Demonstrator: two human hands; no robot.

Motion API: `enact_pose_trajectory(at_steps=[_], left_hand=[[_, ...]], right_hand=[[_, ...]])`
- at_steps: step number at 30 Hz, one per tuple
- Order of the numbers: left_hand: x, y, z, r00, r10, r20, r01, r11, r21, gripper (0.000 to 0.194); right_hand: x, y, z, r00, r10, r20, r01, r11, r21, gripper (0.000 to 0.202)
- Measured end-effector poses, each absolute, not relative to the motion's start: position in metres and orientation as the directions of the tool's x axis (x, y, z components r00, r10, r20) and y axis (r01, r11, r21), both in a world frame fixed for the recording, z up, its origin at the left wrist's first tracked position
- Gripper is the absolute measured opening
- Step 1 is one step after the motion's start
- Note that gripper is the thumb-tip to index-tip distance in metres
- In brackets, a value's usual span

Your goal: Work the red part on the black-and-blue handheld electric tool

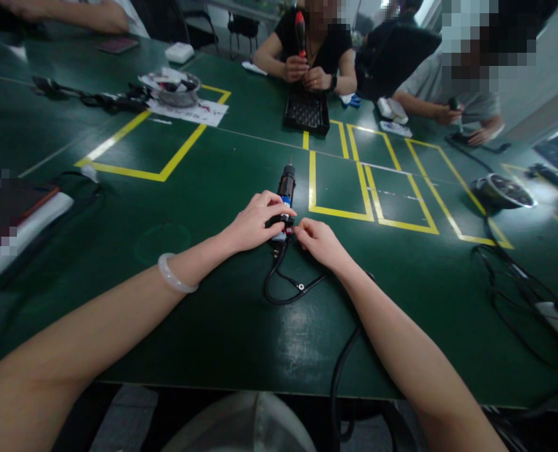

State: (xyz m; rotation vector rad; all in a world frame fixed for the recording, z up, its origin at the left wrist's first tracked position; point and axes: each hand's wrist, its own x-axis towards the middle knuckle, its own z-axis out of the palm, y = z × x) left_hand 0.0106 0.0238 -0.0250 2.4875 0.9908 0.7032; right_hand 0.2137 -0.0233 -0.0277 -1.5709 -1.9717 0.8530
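Observation:
An electric screwdriver (287, 183) with a black body and a blue band lies on the green table (222, 326), its thin bit pointing away from me. My left hand (258, 221) is closed over its rear half, fingers bent across the top. Close against the tool's right side, my right hand (320, 242) has thumb and forefinger pinched near a small red part; what lies between them is hidden. From the tool's back end a black cable (279, 301) loops on the table, with a small ring terminal (300, 287) beside it, and passes under my right forearm.
Yellow tape rectangles (342, 213) mark the table. Across from me a person holds a red screwdriver (300, 31) over a black tray (307, 116). A metal bowl (179, 94) stands left, another bowl (504, 191) right. Loose cables (509, 289) lie at right; another person sits beyond.

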Motion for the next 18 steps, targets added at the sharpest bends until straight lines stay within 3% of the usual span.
enact_pose_trajectory(at_steps=[8,18], left_hand=[[0.014,0.017,-0.032,0.752,0.619,0.225,0.489,-0.754,0.439,0.041],[0.032,-0.007,-0.018,0.633,0.763,0.129,0.722,-0.642,0.256,0.033]], right_hand=[[0.217,-0.023,-0.03,-0.287,0.957,-0.047,0.626,0.151,-0.765,0.029],[0.216,-0.027,-0.023,-0.309,0.951,-0.029,0.614,0.176,-0.77,0.039]])
